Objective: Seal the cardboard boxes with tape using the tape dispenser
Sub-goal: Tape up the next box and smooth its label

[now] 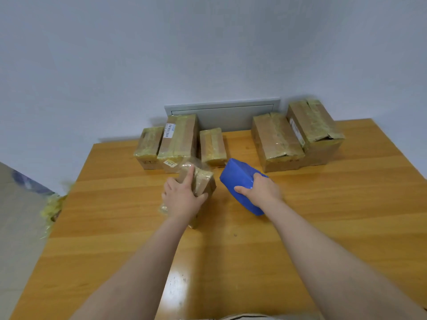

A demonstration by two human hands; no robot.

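Note:
A small cardboard box (203, 182) wrapped in yellowish tape sits near the middle of the wooden table (323, 227). My left hand (182, 197) grips it from above, index finger stretched along its top and thumb on its near side. To its right, my right hand (261, 189) holds the blue tape dispenser (240, 179), fingers curled over its top. The dispenser is tilted and hangs beside the box, a small gap between them. No tape strand shows clearly between the two.
Three taped boxes (178, 139) stand in a row at the back left of the table, and two larger ones (277, 142) at the back right. A grey panel (221, 112) lies against the wall. Crumpled yellow tape scraps (53, 206) hang off the left edge.

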